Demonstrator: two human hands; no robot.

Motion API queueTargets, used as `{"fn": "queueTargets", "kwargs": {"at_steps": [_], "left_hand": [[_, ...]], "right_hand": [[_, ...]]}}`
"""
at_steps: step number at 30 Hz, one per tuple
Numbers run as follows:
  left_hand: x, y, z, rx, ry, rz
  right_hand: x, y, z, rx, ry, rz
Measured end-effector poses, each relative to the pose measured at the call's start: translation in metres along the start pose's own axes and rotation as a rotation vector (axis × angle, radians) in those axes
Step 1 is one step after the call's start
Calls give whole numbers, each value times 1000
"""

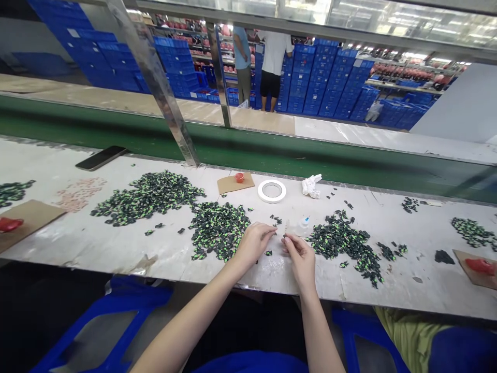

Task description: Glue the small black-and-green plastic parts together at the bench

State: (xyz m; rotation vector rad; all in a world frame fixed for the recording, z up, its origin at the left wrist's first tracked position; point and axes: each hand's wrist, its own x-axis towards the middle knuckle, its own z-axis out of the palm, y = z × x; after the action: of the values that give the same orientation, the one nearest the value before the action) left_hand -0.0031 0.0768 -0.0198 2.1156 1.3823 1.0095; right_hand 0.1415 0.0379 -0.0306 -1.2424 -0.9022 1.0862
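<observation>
Judged as fine fingertip work on one piece at a time, midway through, with heaps on both sides; reckoned from left to right, all places taken from the tape ring [272, 190] on the bench [97, 248].

Far left of the tape ring: lay a dark phone [101, 157] near the back edge; spread a pinkish scatter [79, 192] just in front of it; sprawled a big heap [149, 197] of green-and-black pieces between scatter and ring.

Just left of the tape ring: rested a small red cap [239, 177] on a square of cardboard [229, 185]; could not tell what the cap held; lay a second heap [219, 228] nearer the front edge.

In front of the tape ring: met at the fingertips, left hand [254, 243] and right hand [301, 259], both drawn narrow; pinched a small dark piece [284, 237] in the right-hand fingers; could not tell whether the left fingers touched it or held something pale of their own.

Any further move judged to call for steady, close fingertip control, since the piece looked tiny and easily dropped.

Right of the tape ring: stood a small clear bottle [303, 225] just beyond the right hand, contents not discernible; lay a white crumpled rag [311, 186]; trailed a third heap [345, 241] further right.

Well behind the tape ring, past the green belt: stood stacked blue crates [322, 77], contents hidden.
</observation>
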Motion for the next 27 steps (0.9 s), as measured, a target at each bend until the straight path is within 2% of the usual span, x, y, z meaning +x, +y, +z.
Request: {"fn": "queueTargets", "kwargs": {"at_steps": [5,9,16,23,27], "left_hand": [[-19,-5,-9,131,-98,-65],[-37,-7,-10,136,-173,-66],[-39,-3,2,31,-113,-73],[-42,3,-4,-173,-51,-173],[-44,9,-7,-233,-22,-151]], "right_hand": [[-3,-2,-10,12,32,85],[-5,-6,-12,-20,0,105],[-14,-1,-9,-100,-11,49],[-23,0,-2,-137,-78,-75],[-25,-2,-1,-117,-102,-55]]}}
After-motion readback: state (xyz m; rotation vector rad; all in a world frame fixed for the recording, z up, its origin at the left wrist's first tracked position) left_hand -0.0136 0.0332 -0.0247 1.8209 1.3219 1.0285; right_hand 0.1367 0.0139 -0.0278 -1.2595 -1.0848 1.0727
